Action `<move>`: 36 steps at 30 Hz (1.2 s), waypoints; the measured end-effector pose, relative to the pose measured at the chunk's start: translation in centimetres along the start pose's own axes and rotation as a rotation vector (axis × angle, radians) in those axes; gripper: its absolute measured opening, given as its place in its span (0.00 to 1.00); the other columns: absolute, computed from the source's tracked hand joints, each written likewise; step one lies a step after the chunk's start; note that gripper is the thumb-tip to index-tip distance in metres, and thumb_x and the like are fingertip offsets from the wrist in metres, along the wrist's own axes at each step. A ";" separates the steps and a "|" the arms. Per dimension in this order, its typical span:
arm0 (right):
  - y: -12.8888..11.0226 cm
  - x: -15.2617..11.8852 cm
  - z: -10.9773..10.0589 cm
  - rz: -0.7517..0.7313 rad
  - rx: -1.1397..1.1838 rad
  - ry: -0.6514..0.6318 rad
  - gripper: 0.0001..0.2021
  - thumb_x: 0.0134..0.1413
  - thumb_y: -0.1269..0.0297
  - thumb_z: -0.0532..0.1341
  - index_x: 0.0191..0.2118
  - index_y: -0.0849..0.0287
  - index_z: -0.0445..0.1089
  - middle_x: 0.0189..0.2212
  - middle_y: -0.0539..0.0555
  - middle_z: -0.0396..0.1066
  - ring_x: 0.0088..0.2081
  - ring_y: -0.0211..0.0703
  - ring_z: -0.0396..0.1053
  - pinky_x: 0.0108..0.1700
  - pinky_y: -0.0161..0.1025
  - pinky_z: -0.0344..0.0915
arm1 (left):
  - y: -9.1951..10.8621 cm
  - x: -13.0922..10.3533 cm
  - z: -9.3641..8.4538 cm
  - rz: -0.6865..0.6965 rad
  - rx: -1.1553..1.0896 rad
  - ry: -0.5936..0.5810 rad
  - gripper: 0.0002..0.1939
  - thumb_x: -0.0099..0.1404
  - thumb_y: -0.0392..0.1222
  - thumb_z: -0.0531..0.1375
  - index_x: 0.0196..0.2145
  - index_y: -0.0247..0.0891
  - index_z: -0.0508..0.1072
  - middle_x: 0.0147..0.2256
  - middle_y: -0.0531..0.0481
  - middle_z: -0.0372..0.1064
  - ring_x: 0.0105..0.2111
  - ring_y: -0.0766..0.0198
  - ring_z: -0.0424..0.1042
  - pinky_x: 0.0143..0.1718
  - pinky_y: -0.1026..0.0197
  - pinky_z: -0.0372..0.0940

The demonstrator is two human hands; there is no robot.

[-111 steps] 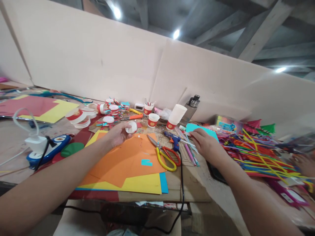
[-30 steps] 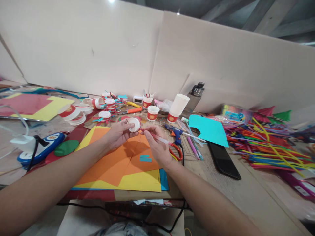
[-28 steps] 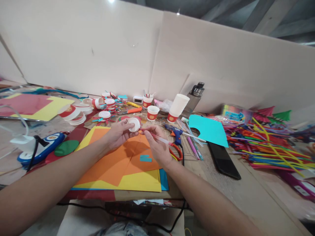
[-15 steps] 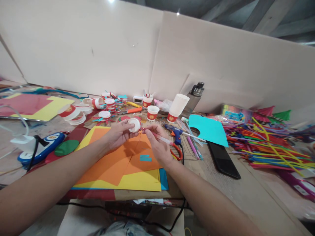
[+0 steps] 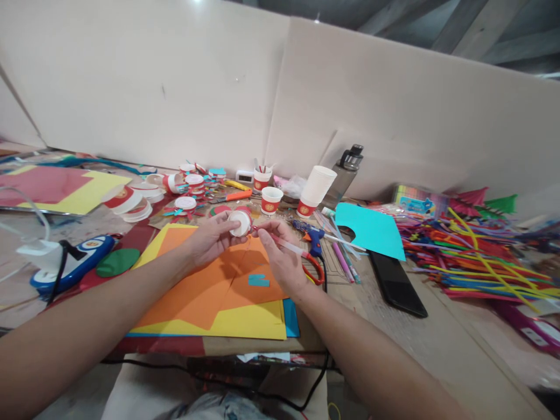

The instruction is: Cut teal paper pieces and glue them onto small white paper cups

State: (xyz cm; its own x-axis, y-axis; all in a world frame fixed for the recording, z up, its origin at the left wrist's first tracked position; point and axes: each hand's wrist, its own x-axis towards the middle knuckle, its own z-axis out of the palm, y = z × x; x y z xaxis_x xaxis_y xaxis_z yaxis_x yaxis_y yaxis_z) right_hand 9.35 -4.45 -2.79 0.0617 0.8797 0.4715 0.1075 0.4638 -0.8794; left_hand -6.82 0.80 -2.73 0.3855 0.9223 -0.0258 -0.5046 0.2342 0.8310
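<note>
We've got our left hand [image 5: 212, 240] pinching the white disc [image 5: 240, 224], thumb on its face, up over the orange paper [image 5: 196, 291]. Our right hand [image 5: 282, 256] grips a thin stick [image 5: 291, 247], pale shaft between thumb and fingers, red end at the disc's right edge; we can't tell if they touch. Orange lies on yellow paper [image 5: 258, 326], blue scraps [image 5: 258, 280] on top. Past the right hand we see a red scissor handle [image 5: 319, 271], glue gun [image 5: 314, 239], phone [image 5: 398, 284] partly under a cyan sheet [image 5: 376, 230]. Behind: upright cup [image 5: 272, 200], cup stack [image 5: 317, 186], bottle [image 5: 343, 179]
</note>
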 end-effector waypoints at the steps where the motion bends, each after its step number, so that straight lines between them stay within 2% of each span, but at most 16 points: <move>1: 0.0 0.0 0.0 -0.001 -0.004 0.000 0.07 0.58 0.60 0.60 0.37 0.57 0.68 0.33 0.51 0.73 0.39 0.41 0.71 0.45 0.41 0.66 | 0.0 0.0 0.0 -0.001 0.002 -0.002 0.10 0.58 0.29 0.62 0.39 0.32 0.71 0.33 0.46 0.74 0.30 0.66 0.74 0.30 0.64 0.73; 28: 0.3 0.0 0.0 0.022 0.012 0.026 0.06 0.57 0.60 0.61 0.36 0.56 0.68 0.33 0.51 0.73 0.37 0.40 0.71 0.44 0.41 0.67 | 0.1 0.0 -0.2 0.013 0.025 -0.053 0.10 0.57 0.31 0.64 0.37 0.33 0.71 0.33 0.47 0.74 0.29 0.66 0.74 0.30 0.65 0.71; 33: 0.0 0.0 -0.1 0.042 0.019 0.032 0.07 0.57 0.59 0.61 0.36 0.57 0.68 0.33 0.52 0.73 0.37 0.41 0.72 0.44 0.41 0.67 | 0.1 0.3 -0.6 0.128 0.098 0.023 0.14 0.53 0.33 0.67 0.37 0.37 0.70 0.35 0.51 0.74 0.32 0.66 0.73 0.29 0.64 0.70; 36: -0.2 0.1 -0.2 0.041 0.002 0.041 0.08 0.57 0.58 0.61 0.36 0.57 0.68 0.32 0.52 0.74 0.37 0.42 0.72 0.44 0.42 0.68 | 0.1 0.2 -0.5 0.240 0.236 0.101 0.14 0.51 0.34 0.67 0.36 0.37 0.72 0.34 0.52 0.74 0.31 0.67 0.72 0.28 0.67 0.67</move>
State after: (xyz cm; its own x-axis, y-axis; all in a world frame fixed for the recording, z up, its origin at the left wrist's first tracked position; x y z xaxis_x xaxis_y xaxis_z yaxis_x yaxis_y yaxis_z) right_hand 9.49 -4.51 -2.59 0.1066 0.8931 0.4370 0.1016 0.4274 -0.8983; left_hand -7.16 1.15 -2.96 0.1928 0.9711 0.1409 -0.3744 -0.0599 0.9253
